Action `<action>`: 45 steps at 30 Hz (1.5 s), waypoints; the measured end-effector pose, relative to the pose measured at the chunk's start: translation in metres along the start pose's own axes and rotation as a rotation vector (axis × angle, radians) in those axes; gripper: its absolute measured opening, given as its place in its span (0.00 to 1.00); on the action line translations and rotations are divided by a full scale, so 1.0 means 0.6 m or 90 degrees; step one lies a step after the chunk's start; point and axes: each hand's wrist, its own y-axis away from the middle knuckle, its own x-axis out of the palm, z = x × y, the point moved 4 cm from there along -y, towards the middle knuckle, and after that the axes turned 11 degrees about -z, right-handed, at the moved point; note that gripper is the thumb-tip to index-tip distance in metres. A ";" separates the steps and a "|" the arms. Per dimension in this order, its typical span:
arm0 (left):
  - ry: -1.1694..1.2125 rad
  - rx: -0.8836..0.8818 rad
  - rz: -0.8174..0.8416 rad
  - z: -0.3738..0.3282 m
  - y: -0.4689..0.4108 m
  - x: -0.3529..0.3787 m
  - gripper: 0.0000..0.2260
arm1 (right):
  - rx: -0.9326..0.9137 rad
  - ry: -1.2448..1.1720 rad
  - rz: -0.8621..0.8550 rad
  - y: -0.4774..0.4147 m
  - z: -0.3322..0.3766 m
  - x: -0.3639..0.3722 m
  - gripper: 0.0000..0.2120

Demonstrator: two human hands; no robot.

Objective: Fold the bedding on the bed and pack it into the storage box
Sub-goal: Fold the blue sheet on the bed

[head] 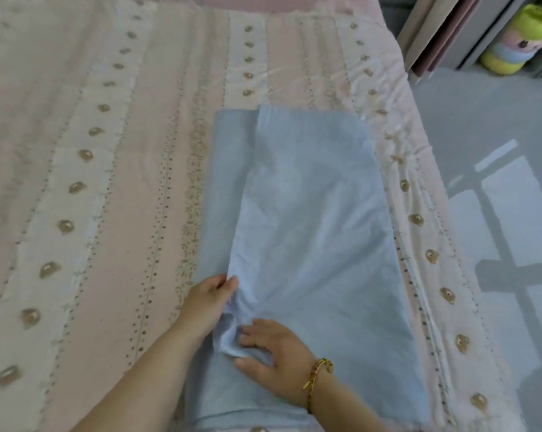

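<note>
A light blue sheet (310, 219) lies partly folded on the right half of the bed, its upper layer lapped over a lower one that shows along the left side. My left hand (205, 302) pinches the raised left edge of the upper layer near its front corner. My right hand (271, 353), with a braided bracelet on the wrist, rests on the sheet just below that, fingers spread flat beside a bunched fold of cloth. No storage box is in view.
The bed is covered by a pink and cream striped spread (91, 182) with gold motifs. The bed's right edge drops to a grey floor (497, 182). A yellow and pastel plush toy (519, 39) leans by a cabinet at the top right.
</note>
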 end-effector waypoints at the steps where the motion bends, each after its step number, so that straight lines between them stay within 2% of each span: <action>1: -0.023 0.011 0.002 -0.001 -0.001 0.006 0.09 | 0.045 -0.029 -0.013 0.002 -0.002 -0.014 0.47; 3: -0.050 0.019 -0.009 0.003 -0.009 0.010 0.11 | 0.116 -0.024 -0.075 -0.015 -0.006 -0.047 0.51; 6: -0.134 0.050 0.002 0.006 -0.012 0.011 0.14 | 0.114 0.059 -0.235 -0.072 -0.018 -0.095 0.31; 8: -0.169 0.061 0.044 0.016 -0.006 0.009 0.06 | 0.072 0.173 -0.310 -0.113 -0.015 -0.111 0.27; 10: -0.153 0.051 0.053 0.029 0.008 0.001 0.05 | 0.046 0.308 -0.273 -0.141 -0.010 -0.109 0.32; 12: -0.131 0.021 0.029 0.048 0.024 -0.012 0.06 | 0.113 0.416 -0.166 -0.159 -0.024 -0.096 0.30; 14: -0.146 0.002 0.000 0.069 0.040 -0.021 0.11 | 0.117 0.471 -0.136 -0.174 -0.029 -0.087 0.31; 17: -0.151 -0.007 -0.016 0.086 0.050 -0.031 0.11 | 0.073 0.524 -0.058 -0.185 -0.039 -0.059 0.41; 18: -0.151 0.004 -0.015 0.085 0.047 -0.034 0.10 | 0.065 0.525 -0.038 -0.185 -0.043 -0.055 0.45; 20: -0.123 0.020 -0.027 0.073 0.035 -0.040 0.07 | 0.047 0.505 -0.072 -0.196 -0.038 -0.070 0.46; 21: -0.099 0.019 -0.053 0.062 0.029 -0.045 0.06 | 0.047 0.490 -0.110 -0.207 -0.033 -0.085 0.44; 23: -0.057 0.023 -0.126 0.036 0.014 -0.052 0.05 | 0.078 0.439 -0.196 -0.248 -0.023 -0.120 0.31; 25: -0.042 0.060 -0.190 0.009 -0.009 -0.047 0.11 | 0.098 0.392 -0.270 -0.312 -0.010 -0.153 0.25; 26: -0.065 0.099 -0.211 -0.003 -0.021 -0.040 0.15 | 0.104 0.388 -0.291 -0.345 -0.002 -0.165 0.26; 28: -0.202 0.177 -0.238 -0.012 -0.042 -0.015 0.20 | 0.125 0.387 -0.315 -0.408 0.011 -0.179 0.28; 30: -0.327 0.230 -0.244 0.003 -0.055 0.012 0.22 | 0.180 0.375 -0.336 -0.466 0.009 -0.186 0.31; 33: -0.403 0.272 -0.265 0.029 -0.058 0.039 0.24 | 0.246 0.391 -0.352 -0.525 -0.010 -0.186 0.35; 35: -0.423 0.276 -0.272 0.043 -0.064 0.047 0.24 | 0.251 0.379 -0.376 -0.547 -0.021 -0.185 0.29; 37: -0.414 0.309 -0.292 0.042 -0.069 0.049 0.21 | 0.250 0.350 -0.413 -0.554 -0.031 -0.186 0.20; 40: -0.286 0.339 -0.345 0.038 -0.067 0.039 0.11 | 0.197 0.262 -0.503 -0.557 -0.022 -0.176 0.10; 41: -0.244 0.328 -0.364 0.040 -0.065 0.033 0.10 | 0.158 0.220 -0.526 -0.559 -0.010 -0.168 0.09; 43: -0.217 0.301 -0.386 0.044 -0.059 0.024 0.12 | 0.084 0.205 -0.486 -0.563 0.014 -0.144 0.11; 45: -0.232 0.274 -0.375 0.043 -0.060 0.022 0.12 | 0.042 0.309 -0.361 -0.576 0.024 -0.120 0.12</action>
